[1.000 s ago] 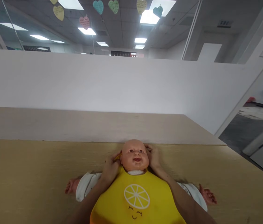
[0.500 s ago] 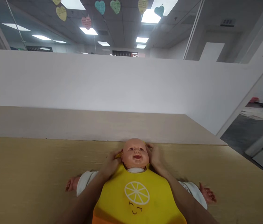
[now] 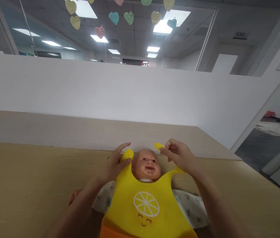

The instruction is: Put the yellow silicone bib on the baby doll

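Note:
A baby doll [image 3: 146,163] lies face up on the wooden tabletop, wearing a patterned white garment. Over its chest is a yellow bib [image 3: 164,195] with a white citrus slice and a smiling face; its lower edge is orange. My left hand [image 3: 114,165] grips one neck strap beside the doll's head, thumb in front and index finger stretched past it. On the other side, my right hand [image 3: 181,157] pinches the second strap near its tip, raised above the table. The straps are apart. My forearms partly cover the doll's sleeves.
The wooden tabletop [image 3: 25,178] meets a paler board [image 3: 92,130] at the back, against a white wall [image 3: 105,89]. Glass with heart-shaped notes [image 3: 114,18] rises above the wall. A doorway opens at the right, with a dark floor [image 3: 246,145] beyond.
Both hands have come out from behind the doll's head to its sides, bringing the bib's straps up and apart. The right hand has risen most. The view has tilted slightly upward.

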Available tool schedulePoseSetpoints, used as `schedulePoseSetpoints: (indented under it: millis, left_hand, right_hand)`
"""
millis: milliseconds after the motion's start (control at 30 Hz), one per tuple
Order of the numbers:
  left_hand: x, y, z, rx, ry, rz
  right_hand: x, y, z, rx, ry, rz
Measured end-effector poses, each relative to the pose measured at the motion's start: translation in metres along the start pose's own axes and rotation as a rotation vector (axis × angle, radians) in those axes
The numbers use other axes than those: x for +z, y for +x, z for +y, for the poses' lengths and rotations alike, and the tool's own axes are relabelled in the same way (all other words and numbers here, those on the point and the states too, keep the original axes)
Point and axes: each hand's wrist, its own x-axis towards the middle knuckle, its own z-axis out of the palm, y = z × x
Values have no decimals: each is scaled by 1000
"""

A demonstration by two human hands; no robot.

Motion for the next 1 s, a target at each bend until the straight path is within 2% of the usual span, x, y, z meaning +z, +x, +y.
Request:
schedulePoseSetpoints:
  millis: [167,267,333,533,700,867,1000]
  left_hand:
    - [8,-11,19,105,57,-72]
    - [9,-18,26,203,114,-96]
    - [7,-22,31,268,143,-130]
    - [5,-33,45,272,288,-206]
    - [13,-35,50,327,334,-194]
    - [18,-36,57,387,331,-202]
    - [17,-38,61,400,293,-244]
  right_hand:
    - [15,-24,-37,-251,56,-91]
    - [31,-32,-48,-430,-11,-118]
    - [37,-35,-50,-492,-59,-167]
    - [38,-38,-48,-435,-117,-296]
    - [35,-39,-46,-320,43,-380]
    - [33,-43,-48,-312,131,-377]
    - [31,-48,-47,-276,124,-289]
